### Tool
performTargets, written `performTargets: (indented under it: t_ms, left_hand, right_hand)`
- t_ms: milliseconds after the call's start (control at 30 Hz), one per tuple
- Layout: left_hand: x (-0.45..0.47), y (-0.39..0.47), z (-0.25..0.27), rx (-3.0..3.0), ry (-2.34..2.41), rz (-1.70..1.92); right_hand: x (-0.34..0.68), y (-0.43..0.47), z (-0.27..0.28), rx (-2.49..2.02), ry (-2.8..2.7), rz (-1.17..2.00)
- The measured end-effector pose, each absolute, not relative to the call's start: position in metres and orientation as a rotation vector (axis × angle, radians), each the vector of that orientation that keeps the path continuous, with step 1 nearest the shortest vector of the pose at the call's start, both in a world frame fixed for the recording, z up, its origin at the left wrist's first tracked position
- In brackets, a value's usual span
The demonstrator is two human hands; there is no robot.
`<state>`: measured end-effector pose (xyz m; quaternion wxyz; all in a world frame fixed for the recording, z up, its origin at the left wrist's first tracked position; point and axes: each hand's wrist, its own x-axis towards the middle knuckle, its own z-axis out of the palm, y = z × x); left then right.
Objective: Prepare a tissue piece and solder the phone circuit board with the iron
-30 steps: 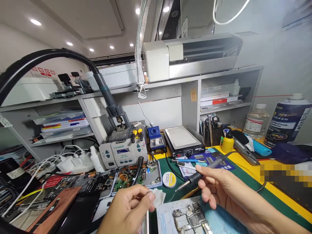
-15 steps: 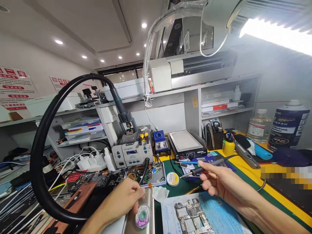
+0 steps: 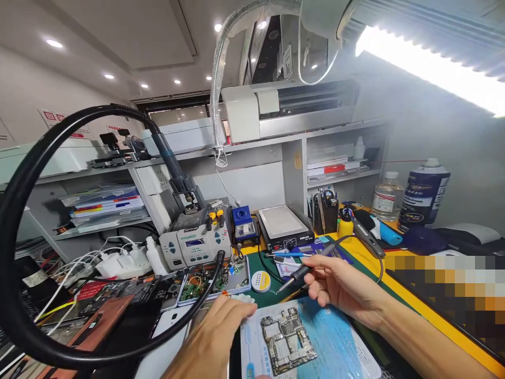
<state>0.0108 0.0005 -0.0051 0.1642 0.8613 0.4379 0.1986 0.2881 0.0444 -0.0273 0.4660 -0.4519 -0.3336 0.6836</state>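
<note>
My right hand point(image 3: 335, 281) grips a soldering iron point(image 3: 300, 275) like a pen, its tip pointing down and left beside a small round tin with a yellow and white lid point(image 3: 261, 281). Below that hand, a phone circuit board point(image 3: 288, 339) lies flat on a blue and white work pad point(image 3: 339, 347). At the pad's left edge is my left hand point(image 3: 216, 331), fingers stretched out over a white tissue point(image 3: 243, 298) and apparently holding nothing. A thumb tip shows at the bottom of the picture. The solder spool seen earlier is out of sight.
A black hose point(image 3: 18, 210) loops across the left side from the hot-air station point(image 3: 195, 245). Behind the hands are a tray of parts point(image 3: 248, 273) and a heating plate point(image 3: 284, 223). A bottle point(image 3: 387, 197) and a spray can point(image 3: 422, 197) stand right.
My left hand has gone from a curled pose by the solder spool to stretched fingers near the pad. The view has swung right; my right hand still holds the soldering iron.
</note>
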Motion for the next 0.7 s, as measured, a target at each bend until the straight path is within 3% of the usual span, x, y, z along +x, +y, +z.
performTargets:
  t_ms: [367,700]
  left_hand:
    - [0.024,0.009,-0.032,2.744,1.09,0.68]
    - [0.028,0.0,-0.053,2.762,1.185,1.059]
  right_hand:
    - [0.293,-0.003,-0.019,-1.061,-0.838,1.607]
    - [0.28,-0.023,-0.024,-1.039,-0.684,1.489]
